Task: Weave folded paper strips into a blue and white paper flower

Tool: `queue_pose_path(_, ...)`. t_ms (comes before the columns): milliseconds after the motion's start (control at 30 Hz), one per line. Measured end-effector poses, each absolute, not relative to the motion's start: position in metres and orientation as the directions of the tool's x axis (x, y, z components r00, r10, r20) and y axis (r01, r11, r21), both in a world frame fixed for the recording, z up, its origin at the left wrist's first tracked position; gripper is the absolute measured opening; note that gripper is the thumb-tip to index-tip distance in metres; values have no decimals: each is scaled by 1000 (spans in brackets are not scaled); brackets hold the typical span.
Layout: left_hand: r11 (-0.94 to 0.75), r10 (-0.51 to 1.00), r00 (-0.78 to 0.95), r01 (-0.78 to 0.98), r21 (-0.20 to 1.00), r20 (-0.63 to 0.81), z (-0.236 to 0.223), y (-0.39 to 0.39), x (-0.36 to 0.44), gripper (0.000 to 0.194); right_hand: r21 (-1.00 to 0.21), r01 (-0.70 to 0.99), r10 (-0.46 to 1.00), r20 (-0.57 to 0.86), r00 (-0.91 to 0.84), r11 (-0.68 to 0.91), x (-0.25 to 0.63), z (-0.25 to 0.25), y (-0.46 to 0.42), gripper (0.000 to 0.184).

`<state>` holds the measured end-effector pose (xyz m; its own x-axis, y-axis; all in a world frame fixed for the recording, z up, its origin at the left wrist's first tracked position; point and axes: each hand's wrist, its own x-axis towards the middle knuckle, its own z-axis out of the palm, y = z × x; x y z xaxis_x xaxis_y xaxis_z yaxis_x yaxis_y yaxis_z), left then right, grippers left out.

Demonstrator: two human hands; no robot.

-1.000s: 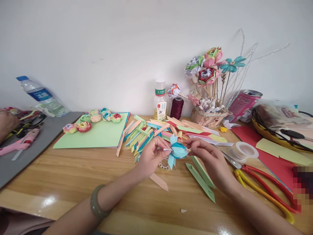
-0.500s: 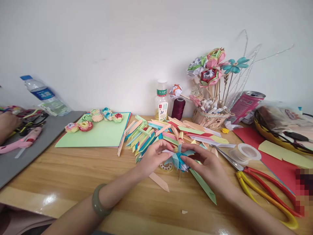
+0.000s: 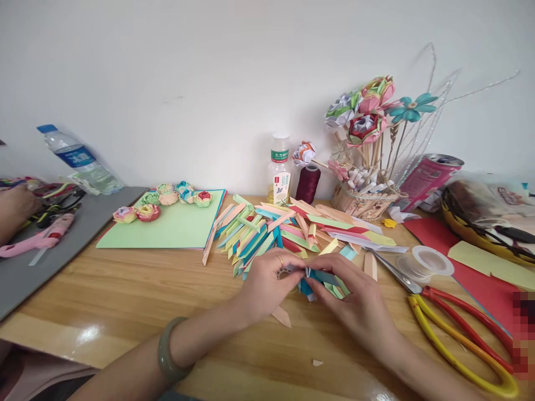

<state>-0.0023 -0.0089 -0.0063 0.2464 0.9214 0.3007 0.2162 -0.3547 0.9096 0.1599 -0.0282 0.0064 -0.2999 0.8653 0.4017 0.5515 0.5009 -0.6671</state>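
My left hand (image 3: 270, 281) and my right hand (image 3: 353, 281) meet over the wooden table, thumbs and fingertips pinched together. Between them is a blue paper flower (image 3: 307, 289), partly hidden by the fingers. A small pale folded edge of it sticks up where the fingertips meet. Behind the hands spreads a pile of folded paper strips (image 3: 251, 236) in many colours. One peach strip (image 3: 282, 316) lies under my left hand. A ring-shaped tape roll (image 3: 285, 273) is partly covered by my left hand.
Large scissors (image 3: 455, 317) with red and yellow handles lie at right, beside a clear spool (image 3: 428, 264). Finished paper flowers (image 3: 148, 212) rest on green paper (image 3: 154, 236). A bottle (image 3: 280, 172), maroon thread (image 3: 308, 184) and flower basket (image 3: 363, 203) stand behind. Another person's hand (image 3: 19, 209) is far left.
My hands have drawn closer together, and the fingertips now pinch at the top of the blue flower, hiding more of it. The view has shifted slightly.
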Motion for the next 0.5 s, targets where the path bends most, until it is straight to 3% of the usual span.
queue_pose_path(133, -488, 866, 257, 238, 840, 430, -6, -9, -3, 14, -619, 566, 836, 459, -301, 544, 160, 4, -29, 13)
queue_pose_path(500, -523, 845, 265, 219, 824, 465, -8, -9, -4, 7, -489, 626, 770, 554, -316, 608, 162, -3, -30, 16)
